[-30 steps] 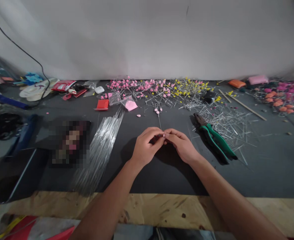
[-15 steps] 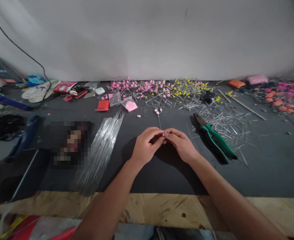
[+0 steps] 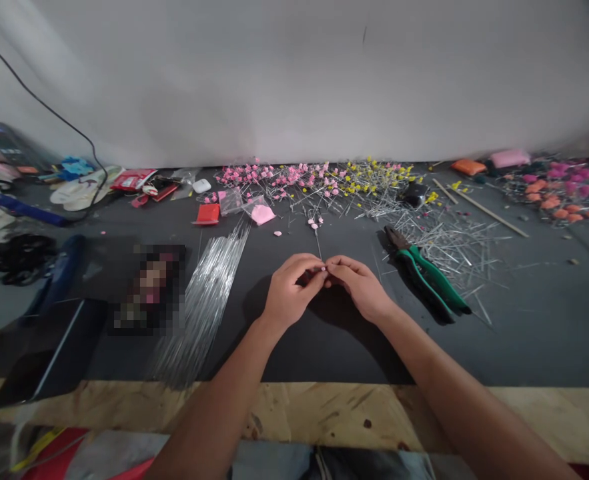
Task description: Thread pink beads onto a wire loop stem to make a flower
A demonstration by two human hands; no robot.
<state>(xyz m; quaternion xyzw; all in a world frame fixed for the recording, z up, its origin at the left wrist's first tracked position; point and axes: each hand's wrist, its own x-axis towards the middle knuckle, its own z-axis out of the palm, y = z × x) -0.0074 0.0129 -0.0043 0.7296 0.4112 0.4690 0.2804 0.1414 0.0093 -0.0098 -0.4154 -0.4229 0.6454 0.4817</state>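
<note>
Head view: the left hand (image 3: 291,288) pinches a small pink bit (image 3: 323,269) between thumb and finger, above the dark table (image 3: 344,363). The right hand (image 3: 360,285) is curled, its fingertips meeting the left's beside that bit; whether it grips anything is hidden.

Just beyond, a wire (image 3: 319,247) with pink pieces at its far end runs toward the hands; I cannot tell if they touch it. The bit looks soft, so too hard a squeeze could flatten it, and a slack pinch could drop it. A knuckle pushed forward could knock the wire askew.

Farther out, a clear bag (image 3: 263,214) holds a pink lump, with another clear bag (image 3: 231,201) beside it, its contents hard to make out. A red packet (image 3: 208,214) lies nearby, and a white case (image 3: 201,186) sits closed, hiding its inside. At the far right are an orange packet (image 3: 468,167) and a pink packet (image 3: 509,158).
</note>
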